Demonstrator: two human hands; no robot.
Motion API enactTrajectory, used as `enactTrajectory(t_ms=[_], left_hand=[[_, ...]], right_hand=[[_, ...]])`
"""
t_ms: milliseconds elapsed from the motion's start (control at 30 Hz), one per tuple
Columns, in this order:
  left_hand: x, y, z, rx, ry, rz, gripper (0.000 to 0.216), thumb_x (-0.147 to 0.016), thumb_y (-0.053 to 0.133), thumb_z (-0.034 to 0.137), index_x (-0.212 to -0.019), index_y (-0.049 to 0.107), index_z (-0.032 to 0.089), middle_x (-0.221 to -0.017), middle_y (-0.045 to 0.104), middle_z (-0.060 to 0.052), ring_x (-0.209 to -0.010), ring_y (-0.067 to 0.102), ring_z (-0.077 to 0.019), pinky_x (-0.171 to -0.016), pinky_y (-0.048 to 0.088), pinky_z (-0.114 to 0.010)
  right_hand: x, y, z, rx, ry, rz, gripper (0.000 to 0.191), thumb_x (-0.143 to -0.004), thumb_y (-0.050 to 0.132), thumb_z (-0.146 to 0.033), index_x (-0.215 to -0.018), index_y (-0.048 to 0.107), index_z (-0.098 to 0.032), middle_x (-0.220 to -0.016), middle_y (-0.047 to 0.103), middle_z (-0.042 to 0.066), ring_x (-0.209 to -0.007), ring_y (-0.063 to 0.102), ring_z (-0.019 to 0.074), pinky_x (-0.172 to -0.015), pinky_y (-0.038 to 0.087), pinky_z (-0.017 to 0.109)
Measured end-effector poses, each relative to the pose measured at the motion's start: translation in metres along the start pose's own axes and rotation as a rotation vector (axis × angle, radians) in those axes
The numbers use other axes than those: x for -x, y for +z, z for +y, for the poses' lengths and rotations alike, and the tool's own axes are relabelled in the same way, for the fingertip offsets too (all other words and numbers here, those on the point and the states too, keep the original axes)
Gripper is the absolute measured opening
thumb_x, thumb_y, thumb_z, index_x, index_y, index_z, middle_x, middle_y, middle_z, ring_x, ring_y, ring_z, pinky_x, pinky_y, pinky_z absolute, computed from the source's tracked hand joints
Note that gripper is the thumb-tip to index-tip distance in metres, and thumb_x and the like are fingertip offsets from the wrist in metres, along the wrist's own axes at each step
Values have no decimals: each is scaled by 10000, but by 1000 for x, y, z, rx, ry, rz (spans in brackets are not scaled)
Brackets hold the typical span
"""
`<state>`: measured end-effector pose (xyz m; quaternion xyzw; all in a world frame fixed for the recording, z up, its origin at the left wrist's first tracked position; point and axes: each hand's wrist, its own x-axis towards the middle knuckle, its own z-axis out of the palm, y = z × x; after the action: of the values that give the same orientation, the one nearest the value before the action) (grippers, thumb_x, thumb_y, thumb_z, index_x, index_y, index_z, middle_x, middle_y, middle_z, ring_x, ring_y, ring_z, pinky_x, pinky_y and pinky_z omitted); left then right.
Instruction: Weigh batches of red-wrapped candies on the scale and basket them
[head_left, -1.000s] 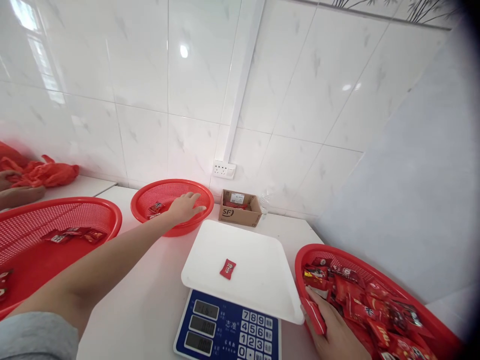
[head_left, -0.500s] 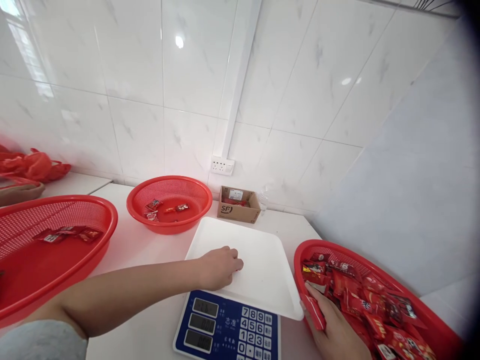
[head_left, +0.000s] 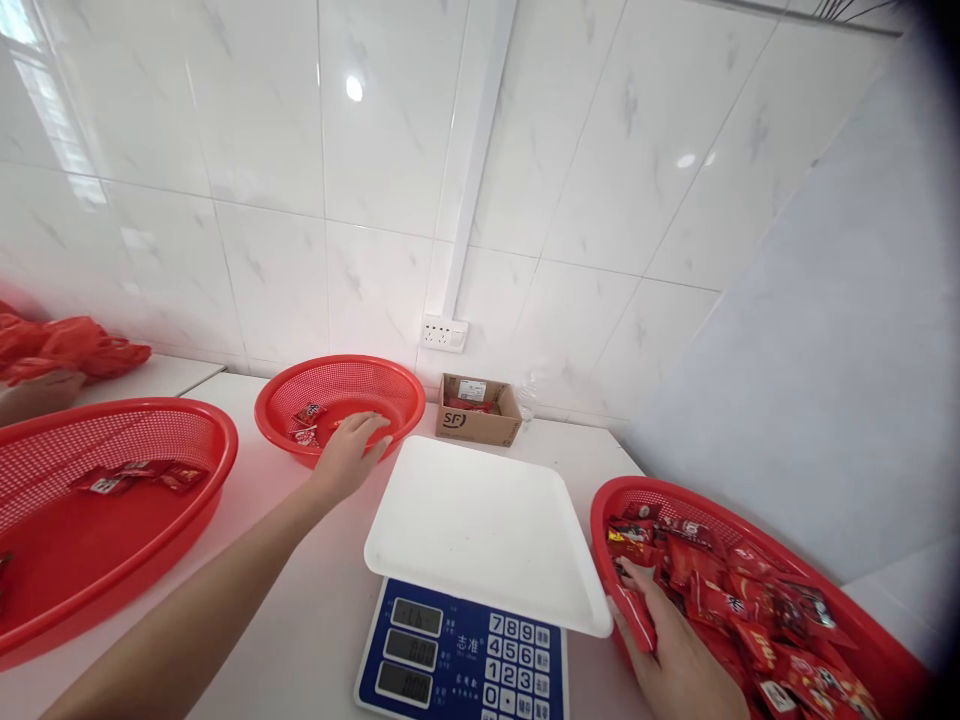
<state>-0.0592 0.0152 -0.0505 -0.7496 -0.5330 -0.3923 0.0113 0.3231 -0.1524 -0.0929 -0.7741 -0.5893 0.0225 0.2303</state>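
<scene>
My left hand [head_left: 349, 455] reaches over the near rim of the small round red basket [head_left: 339, 366], fingers stretched out and nothing visible in them. A few red snack packets [head_left: 306, 422] lie inside that basket. My right hand [head_left: 671, 650] rests in the big red basket [head_left: 679, 494] at the right, fingers closed on a red packet [head_left: 636, 618] at the edge of the heap of packets [head_left: 739, 610]. Between the hands, the white tray [head_left: 480, 520] of the blue electronic scale [head_left: 457, 660] has nothing on it.
A large red basket [head_left: 112, 415] with a few packets sits at the left. A small cardboard box [head_left: 478, 418] stands by the tiled wall under a socket [head_left: 444, 334]. At the far left are a red plastic bag [head_left: 67, 345] and another person's hand [head_left: 30, 395].
The packet on the scale tray is gone: my left hand came back to the tray, closed over it, then moved out to the small basket. My right hand stayed in the right basket.
</scene>
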Motion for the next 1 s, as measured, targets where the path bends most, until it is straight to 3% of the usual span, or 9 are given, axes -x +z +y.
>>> enactTrajectory(t_ms=[100,167,300,400,500,567,733,867,1000], left_hand=[[40,14,-5,85,-52,143,255,-891,405,338,-974,595,190,-981,652,-81,-980,573,-225,-832,473,-355],[63,23,-6,140,-74,195,248,-896,394,336,-932,592,192,-908,659,-72,-899,600,-207,-788,489,-337],[86,35,-12,238,-89,196,247,-868,425,366,-880,606,199,-821,664,-56,-804,616,-194,-728,502,-319],[90,39,-20,292,-124,168,262,-846,448,393,-890,615,195,-847,669,-63,-814,614,-199,-736,501,-326],[90,41,-26,331,-193,144,288,-840,451,408,-923,613,185,-870,671,-72,-810,614,-199,-737,503,-331],[90,42,-28,356,-236,113,303,-835,451,419,-932,612,182,-873,675,-70,-806,622,-196,-745,505,-328],[90,41,-23,419,-323,28,334,-823,449,438,-933,615,170,-891,686,-80,-838,636,-200,-742,506,-304],[90,41,-19,445,-363,-18,358,-805,452,463,-938,619,175,-887,689,-74,-832,639,-202,-733,506,-299],[89,41,-18,446,-387,-60,373,-786,455,486,-932,620,185,-886,691,-66,-826,639,-207,-711,505,-295]], right_hand=[[0,-2,-3,-164,86,137,490,-797,392,-608,-1106,497,-242,-1121,654,95,-907,658,298,-696,536,403],[0,-9,-10,-261,89,264,459,-783,426,-622,-1006,517,-231,-1077,661,106,-940,641,295,-727,527,398],[-3,-23,-50,-341,-173,378,305,-835,477,-496,-939,568,-224,-1116,608,99,-1062,563,257,-891,456,401],[-16,-20,-90,-331,-341,205,257,-847,500,-456,-877,601,-221,-980,616,87,-947,587,237,-852,464,385],[-38,-3,-122,-421,-279,-114,352,-846,522,-435,-1130,524,-228,-998,646,50,-854,632,201,-779,500,340],[-52,11,-132,-323,-246,-225,470,-874,476,-417,-1288,412,-203,-991,656,60,-847,642,200,-791,500,356],[-63,27,-135,-228,-322,-157,500,-874,477,-302,-1351,397,-178,-1375,422,133,-1270,376,264,-1042,306,447],[-57,31,-135,-167,-441,-219,386,-862,482,-225,-1241,554,-203,-1365,455,94,-1263,393,251,-1049,323,419],[-63,43,-143,-111,-510,-269,381,-859,466,-156,-1221,580,-183,-1356,478,93,-1256,413,256,-1045,337,415]])
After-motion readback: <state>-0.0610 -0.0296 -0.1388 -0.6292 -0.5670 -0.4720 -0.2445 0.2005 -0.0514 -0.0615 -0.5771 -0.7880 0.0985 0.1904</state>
